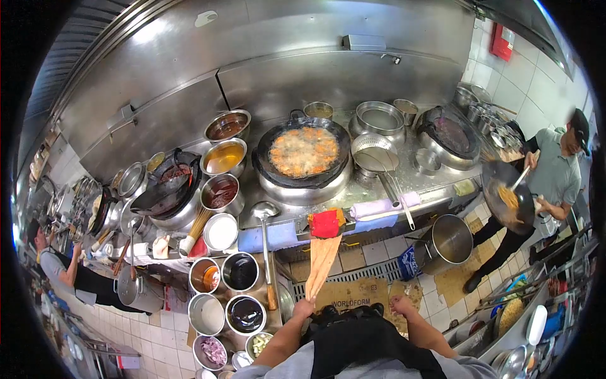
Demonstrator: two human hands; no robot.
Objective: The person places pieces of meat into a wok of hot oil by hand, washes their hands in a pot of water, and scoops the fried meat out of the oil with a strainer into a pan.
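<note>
My left hand (303,308) is closed on the lower end of a long peach-coloured cloth (324,259). The cloth stretches up to the counter edge, where a folded red cloth (325,223) lies at its top. My right hand (401,306) hangs in front of my body, its fingers loosely bent and apart, holding nothing I can see. Ahead on the stove sits a large black wok (265,158) of bubbling oil with orange-brown pieces of food (303,151) frying in it. A ladle (266,210) rests to the left, its wooden handle pointing towards me.
Metal pots of sauces (246,314) and a bowl of chopped onion (213,351) stand at my left. A perforated strainer (377,158) sits right of the wok. A stockpot (449,239) stands on the floor. One co-worker (555,170) holds a wok at right; another person (63,265) stands far left.
</note>
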